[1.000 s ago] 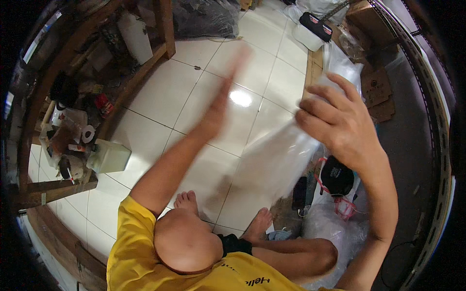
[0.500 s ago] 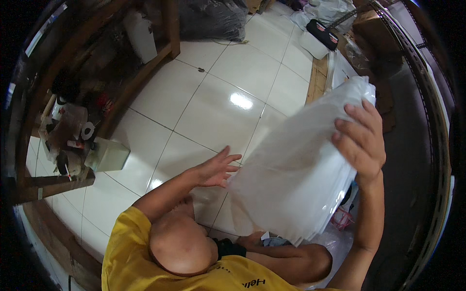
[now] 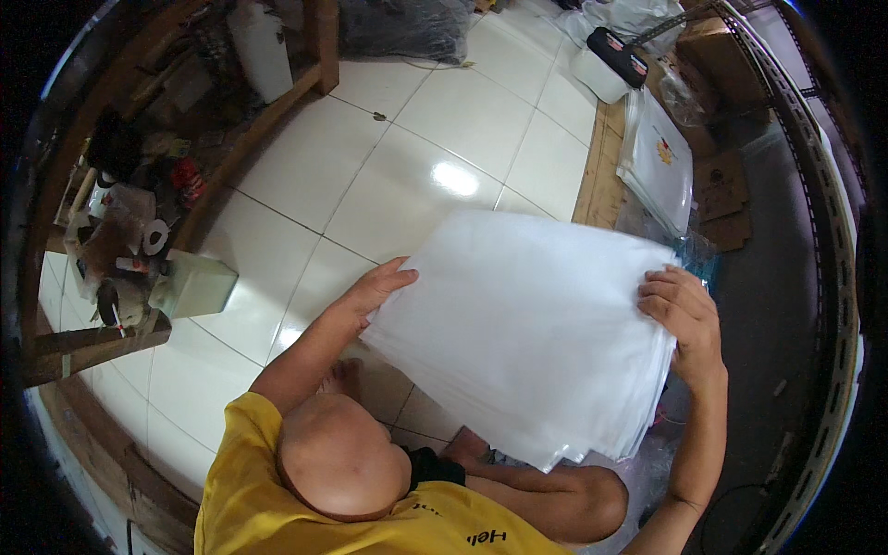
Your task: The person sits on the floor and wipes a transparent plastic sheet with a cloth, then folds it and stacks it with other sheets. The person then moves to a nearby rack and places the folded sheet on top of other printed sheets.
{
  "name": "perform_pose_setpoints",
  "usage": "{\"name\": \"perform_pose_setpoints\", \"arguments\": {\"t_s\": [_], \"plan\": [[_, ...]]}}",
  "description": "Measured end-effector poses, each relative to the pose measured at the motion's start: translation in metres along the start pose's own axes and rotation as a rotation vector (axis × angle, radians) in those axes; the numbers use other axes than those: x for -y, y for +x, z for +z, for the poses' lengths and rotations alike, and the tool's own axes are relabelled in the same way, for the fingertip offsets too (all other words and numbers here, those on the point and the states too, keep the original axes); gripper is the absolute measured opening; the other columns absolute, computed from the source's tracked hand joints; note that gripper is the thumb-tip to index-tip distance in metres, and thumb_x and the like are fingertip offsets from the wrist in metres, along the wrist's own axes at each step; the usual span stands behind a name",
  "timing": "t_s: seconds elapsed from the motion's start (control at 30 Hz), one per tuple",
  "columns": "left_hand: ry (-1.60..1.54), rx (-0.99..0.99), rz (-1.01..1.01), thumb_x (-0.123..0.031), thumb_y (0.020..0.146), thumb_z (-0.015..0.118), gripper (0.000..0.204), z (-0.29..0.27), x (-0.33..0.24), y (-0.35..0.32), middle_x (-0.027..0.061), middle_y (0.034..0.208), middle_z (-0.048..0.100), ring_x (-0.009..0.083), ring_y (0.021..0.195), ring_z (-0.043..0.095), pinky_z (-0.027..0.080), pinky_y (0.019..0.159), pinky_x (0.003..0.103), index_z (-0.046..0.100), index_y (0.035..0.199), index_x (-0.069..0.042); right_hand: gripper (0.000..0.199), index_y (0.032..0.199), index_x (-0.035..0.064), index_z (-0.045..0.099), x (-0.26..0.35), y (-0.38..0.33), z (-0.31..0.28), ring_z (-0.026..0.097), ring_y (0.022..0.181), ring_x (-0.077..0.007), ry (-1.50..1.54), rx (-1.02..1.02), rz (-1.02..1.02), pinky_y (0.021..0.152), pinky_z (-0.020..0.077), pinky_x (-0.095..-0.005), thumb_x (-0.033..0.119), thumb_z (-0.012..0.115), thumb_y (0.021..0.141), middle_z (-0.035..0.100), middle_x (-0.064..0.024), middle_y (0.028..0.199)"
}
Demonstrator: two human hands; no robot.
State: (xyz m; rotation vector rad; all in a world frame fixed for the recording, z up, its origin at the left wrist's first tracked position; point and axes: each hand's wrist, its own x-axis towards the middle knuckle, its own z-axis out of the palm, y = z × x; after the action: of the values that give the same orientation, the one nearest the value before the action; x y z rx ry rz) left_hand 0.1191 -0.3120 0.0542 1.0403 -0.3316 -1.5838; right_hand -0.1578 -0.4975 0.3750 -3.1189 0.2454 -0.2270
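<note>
Over tiled floor (image 3: 407,185), holding stack of translucent white plastic sheets (image 3: 527,333), now spread flatter. Gripping right edge with right hand (image 3: 683,314), left edge with left hand (image 3: 381,287), splayed a moment ago; means support from both sides.

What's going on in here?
A person in a yellow shirt is holding a stack of thin white sheets in front of them, above the floor. The left hand grips its left side, thumb on top; the right hand grips its right side. The layers show unevenly along the near edge. Farther off, beyond the right hand, lies a glossy plastic pile.
</note>
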Motion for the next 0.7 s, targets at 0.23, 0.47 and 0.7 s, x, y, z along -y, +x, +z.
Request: {"name": "perform_pose_setpoints", "arguments": {"t_s": [0.23,0.47,0.7], "plan": [[-0.413,-0.125,-0.074,-0.032,0.101,0.054,0.044,-0.097,0.072,0.017,0.0137,0.122,0.063,0.0281,0.109,0.065,0.054,0.091,0.04,0.052,0.135,-0.006,0.026,0.1,-0.0018,0.067,-0.002,-0.008,-0.005,0.069,0.088,-0.0332,0.319,0.011,0.4,0.083,0.0521,-0.038,0.007,0.063,0.075,0.07,-0.0168,0.093],[-1.392,0.517,-0.081,-0.059,0.096,0.053,0.071,-0.025,0.077,0.008,0.0153,0.147,0.046,0.0333,0.136,0.045,0.033,0.116,0.051,0.041,0.143,-0.007,0.027,0.115,-0.0005,0.063,-0.016,-0.024,-0.003,0.065,0.093,-0.0169,0.864,-0.366,0.841,0.081,0.0517,-0.0313,0.018,0.061,0.095,0.069,-0.0075,0.104],[-0.423,0.067,0.034,-0.032,0.092,0.072,0.063,-0.01,0.024,-0.016,0.0094,0.129,0.061,0.0269,0.121,0.058,0.048,0.105,0.046,0.046,0.143,-0.006,0.034,0.12,-0.001,0.065,-0.019,-0.019,0.052,0.062,0.088,-0.0126,0.804,-0.063,1.143,0.081,0.0507,-0.0298,0.023,0.067,0.096,0.069,-0.0061,0.102]]}}
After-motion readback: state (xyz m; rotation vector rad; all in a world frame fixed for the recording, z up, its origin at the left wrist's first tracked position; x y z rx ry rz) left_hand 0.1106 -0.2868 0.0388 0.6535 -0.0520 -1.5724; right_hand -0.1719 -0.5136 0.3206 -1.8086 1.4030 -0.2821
